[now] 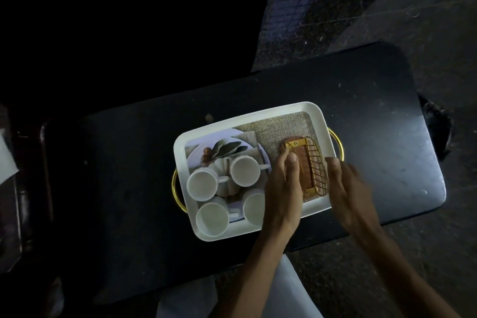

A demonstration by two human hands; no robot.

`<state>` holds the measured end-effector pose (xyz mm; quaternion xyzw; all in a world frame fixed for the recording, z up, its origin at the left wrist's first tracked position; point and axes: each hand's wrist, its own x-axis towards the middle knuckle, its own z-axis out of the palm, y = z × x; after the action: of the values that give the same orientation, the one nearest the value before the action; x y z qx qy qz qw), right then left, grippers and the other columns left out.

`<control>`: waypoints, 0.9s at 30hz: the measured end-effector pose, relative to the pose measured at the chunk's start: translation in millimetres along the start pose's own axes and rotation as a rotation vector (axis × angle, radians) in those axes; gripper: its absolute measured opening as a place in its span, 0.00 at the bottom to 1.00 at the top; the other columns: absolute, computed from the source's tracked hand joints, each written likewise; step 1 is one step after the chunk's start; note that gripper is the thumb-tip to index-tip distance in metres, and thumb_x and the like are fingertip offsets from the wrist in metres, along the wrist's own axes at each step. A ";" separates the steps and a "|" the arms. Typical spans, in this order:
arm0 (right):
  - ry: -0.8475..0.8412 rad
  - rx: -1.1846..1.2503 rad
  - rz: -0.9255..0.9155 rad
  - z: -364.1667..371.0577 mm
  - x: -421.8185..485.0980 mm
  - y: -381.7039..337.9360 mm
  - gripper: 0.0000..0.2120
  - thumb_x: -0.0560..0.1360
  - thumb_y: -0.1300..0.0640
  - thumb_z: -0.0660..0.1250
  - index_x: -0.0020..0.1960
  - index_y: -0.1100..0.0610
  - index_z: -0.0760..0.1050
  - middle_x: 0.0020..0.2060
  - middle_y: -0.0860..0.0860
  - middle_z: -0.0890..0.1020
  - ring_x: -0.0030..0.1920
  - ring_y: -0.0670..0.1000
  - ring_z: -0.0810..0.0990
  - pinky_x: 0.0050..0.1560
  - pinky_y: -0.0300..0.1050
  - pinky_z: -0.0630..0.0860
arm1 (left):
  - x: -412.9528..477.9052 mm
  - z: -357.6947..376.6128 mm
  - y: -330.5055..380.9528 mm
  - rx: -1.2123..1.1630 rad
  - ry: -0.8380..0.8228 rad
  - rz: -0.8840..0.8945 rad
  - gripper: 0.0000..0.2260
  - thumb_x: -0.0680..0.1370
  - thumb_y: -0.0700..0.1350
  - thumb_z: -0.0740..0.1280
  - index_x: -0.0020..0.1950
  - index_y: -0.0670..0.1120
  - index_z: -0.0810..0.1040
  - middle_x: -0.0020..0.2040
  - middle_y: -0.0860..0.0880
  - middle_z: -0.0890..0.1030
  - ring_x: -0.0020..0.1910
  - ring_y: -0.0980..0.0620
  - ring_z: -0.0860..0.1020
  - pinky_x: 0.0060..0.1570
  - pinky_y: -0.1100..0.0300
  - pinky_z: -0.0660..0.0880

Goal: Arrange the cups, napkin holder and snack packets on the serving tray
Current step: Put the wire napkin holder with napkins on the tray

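Note:
A white serving tray [258, 113] with gold handles sits on a black table [374, 111]. Several white cups [202, 184] stand grouped in the tray's left half, over a printed leaf-and-pumpkin picture. In the right half, on a burlap-look patch, rests the napkin holder [308, 165], a wooden base with gold wire sides. My left hand [282, 188] is at its left side, fingertips on the wire and thumb on the wood. My right hand [348, 188], blurred, hovers just right of the holder over the tray rim, fingers apart. No snack packets are in view.
The scene is dim. A gold handle [338, 144] juts out past the tray's right end and another [175, 188] past its left. A pale sheet [6, 160] shows at the far left edge. Speckled stone floor [335, 8] lies beyond the table.

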<state>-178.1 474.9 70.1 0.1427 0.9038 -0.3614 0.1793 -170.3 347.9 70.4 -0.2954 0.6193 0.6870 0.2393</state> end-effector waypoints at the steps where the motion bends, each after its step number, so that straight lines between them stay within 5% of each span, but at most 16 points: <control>1: 0.000 -0.132 -0.080 0.7 1.9 -2.2 0.29 0.81 0.36 0.44 0.59 0.54 0.74 0.53 0.50 0.76 0.53 0.53 0.78 0.48 0.50 0.79 | -6.2 -6.4 3.9 0.131 0.050 0.119 0.24 0.83 0.61 0.54 0.77 0.55 0.66 0.77 0.53 0.70 0.73 0.63 0.69 0.73 0.59 0.69; 4: 0.025 -0.290 -0.202 9.2 2.2 -19.5 0.28 0.81 0.39 0.49 0.72 0.55 0.64 0.72 0.55 0.65 0.71 0.57 0.68 0.64 0.57 0.75 | -19.0 -42.9 6.2 0.624 0.186 0.496 0.27 0.82 0.64 0.52 0.80 0.56 0.62 0.83 0.52 0.57 0.82 0.56 0.51 0.80 0.54 0.54; 6: 0.033 -0.447 -0.289 22.9 -3.6 -38.2 0.34 0.80 0.37 0.48 0.78 0.57 0.56 0.78 0.57 0.56 0.79 0.58 0.53 0.75 0.59 0.60 | -19.0 -79.4 5.1 0.991 0.294 0.615 0.31 0.81 0.66 0.50 0.81 0.54 0.59 0.84 0.47 0.50 0.83 0.48 0.44 0.80 0.43 0.48; 11: -0.084 -0.614 -0.396 77.4 -20.9 -84.4 0.39 0.78 0.32 0.43 0.80 0.53 0.39 0.80 0.54 0.38 0.79 0.56 0.35 0.76 0.64 0.43 | -20.5 -177.1 0.3 1.399 0.390 0.539 0.36 0.79 0.71 0.46 0.83 0.53 0.53 0.84 0.41 0.45 0.82 0.38 0.42 0.76 0.30 0.45; 18: -0.183 -0.597 -0.488 165.1 -50.2 -139.3 0.39 0.77 0.32 0.40 0.80 0.54 0.41 0.80 0.55 0.40 0.79 0.56 0.36 0.77 0.65 0.49 | -41.0 -295.8 -22.2 1.392 0.589 0.349 0.35 0.80 0.69 0.47 0.83 0.53 0.52 0.84 0.41 0.45 0.82 0.37 0.42 0.75 0.28 0.46; 27: -0.316 -0.473 -0.668 289.2 -92.9 -249.2 0.35 0.79 0.38 0.56 0.79 0.57 0.54 0.78 0.55 0.58 0.80 0.55 0.51 0.74 0.57 0.64 | -79.4 -440.4 -40.5 1.137 0.811 0.205 0.30 0.83 0.63 0.50 0.81 0.49 0.59 0.83 0.43 0.56 0.82 0.40 0.50 0.77 0.32 0.51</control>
<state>-127.6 85.2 64.8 -0.2592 0.9198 -0.2002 0.2163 -37.4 -81.3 71.8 -0.2974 0.9473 0.1118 0.0410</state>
